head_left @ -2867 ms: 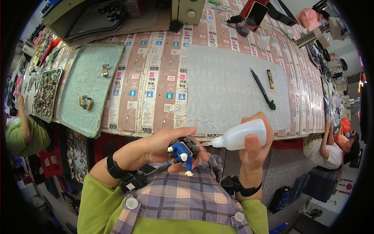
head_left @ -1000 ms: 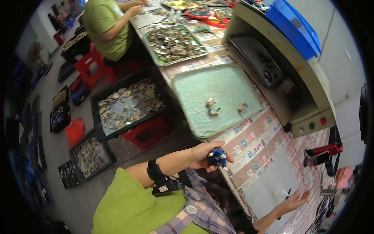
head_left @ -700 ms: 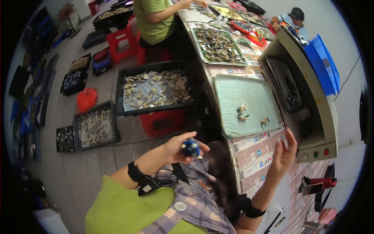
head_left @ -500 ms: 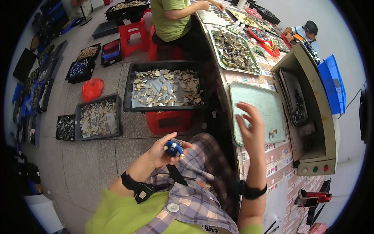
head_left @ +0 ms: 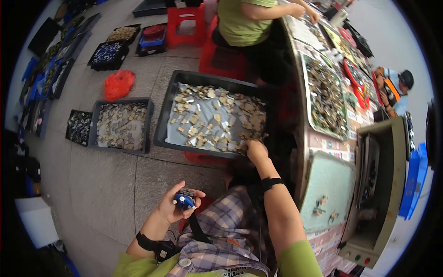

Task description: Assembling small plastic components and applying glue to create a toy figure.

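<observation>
In my left hand [head_left: 173, 205] a small blue part [head_left: 185, 200] with white spots and a dark grey top is held, the fingers curled round it above my lap. Its exact kind does not show. My right hand [head_left: 257, 151] reaches over the near right corner of a black tray [head_left: 165, 121], its fingertips bunched among flat gold and silver metal pieces [head_left: 217, 121]. What those fingers pinch is hidden. A pale green tray [head_left: 330, 180] on the table to the right bears a few small metal parts [head_left: 321, 200].
A grey crate [head_left: 146, 138] of flat pieces and a red plastic bag [head_left: 119, 85] are on the floor at left. Beside me on the right stands a beige metal cabinet [head_left: 392, 184]. A co-worker [head_left: 247, 21] sits ahead near a tray [head_left: 325, 92] piled with metal parts.
My right hand has gone from above the green tray to the black tray. More small parts show on the green tray. The left hand keeps its blue part; the whole view has shifted.
</observation>
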Tool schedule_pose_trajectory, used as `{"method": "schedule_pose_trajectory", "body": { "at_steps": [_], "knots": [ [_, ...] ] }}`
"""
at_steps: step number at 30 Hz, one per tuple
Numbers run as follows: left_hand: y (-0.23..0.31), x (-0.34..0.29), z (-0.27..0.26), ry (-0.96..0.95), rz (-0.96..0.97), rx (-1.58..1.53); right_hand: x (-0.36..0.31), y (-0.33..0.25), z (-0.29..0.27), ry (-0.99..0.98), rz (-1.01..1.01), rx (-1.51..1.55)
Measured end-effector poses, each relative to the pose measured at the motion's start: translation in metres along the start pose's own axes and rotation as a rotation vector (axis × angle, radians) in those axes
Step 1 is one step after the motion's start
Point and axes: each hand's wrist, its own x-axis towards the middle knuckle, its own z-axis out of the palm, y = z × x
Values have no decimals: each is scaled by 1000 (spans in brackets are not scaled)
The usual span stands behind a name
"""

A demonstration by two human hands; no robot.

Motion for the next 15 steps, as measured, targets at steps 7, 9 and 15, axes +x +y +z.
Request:
{"method": "schedule_pose_trajectory", "body": {
  "at_steps": [7,9,15],
  "knots": [
    [17,11,2,76,12,43,13,21,-2,-17,-67,-196],
    [20,13,2,27,-12,44,6,9,-23,190,-90,96],
    [13,35,38,-63,-24,242,-29,-29,-84,409,26,850]
  ]
}}
